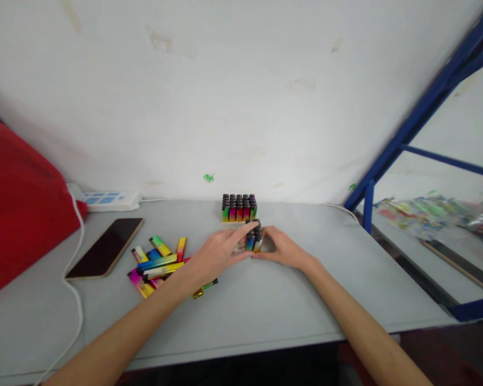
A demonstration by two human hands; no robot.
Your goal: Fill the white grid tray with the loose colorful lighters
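Black phone (pixel 107 249) — near loose lighters (pixel 156 263)

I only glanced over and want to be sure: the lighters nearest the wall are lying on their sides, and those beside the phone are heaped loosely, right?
Not quite: the lighters nearest the wall stand upright, as the head view shows. The lighters beside the phone are indeed heaped loosely.

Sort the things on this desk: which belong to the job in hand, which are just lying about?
Seemingly in use:
lighters between left hand and right hand
standing lighter block
loose lighter pile

Apparently just lying about:
phone
power strip
white cable
red object
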